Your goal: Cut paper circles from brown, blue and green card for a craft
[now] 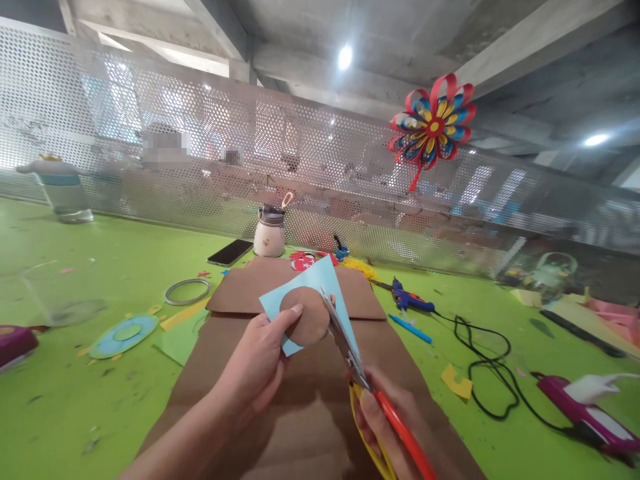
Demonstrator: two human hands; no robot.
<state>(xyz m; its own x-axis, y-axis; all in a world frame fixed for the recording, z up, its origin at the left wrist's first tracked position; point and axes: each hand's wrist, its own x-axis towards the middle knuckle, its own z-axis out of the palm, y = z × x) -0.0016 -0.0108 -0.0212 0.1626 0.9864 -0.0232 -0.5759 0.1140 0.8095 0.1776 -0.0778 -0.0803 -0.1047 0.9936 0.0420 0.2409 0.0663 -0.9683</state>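
In the head view my left hand [263,353] pinches a round brown cardboard disc [307,320] against a sheet of light blue paper [327,277], thumb on the disc's face. My right hand [387,407] grips a pair of scissors [350,357] with red and yellow handles. Their blades point up and away, lying beside the disc's right edge over the blue paper. Whether the blades have the paper between them is hard to make out. Below both hands lies a large piece of folded brown paper [240,373].
A white bottle [269,237] and a phone [230,253] stand beyond the brown paper. To the right lie a blue glue gun [411,299], its black cord [493,363], a blue pen [410,329] and a purple power strip [590,410]. A metal ring [187,283] lies left.
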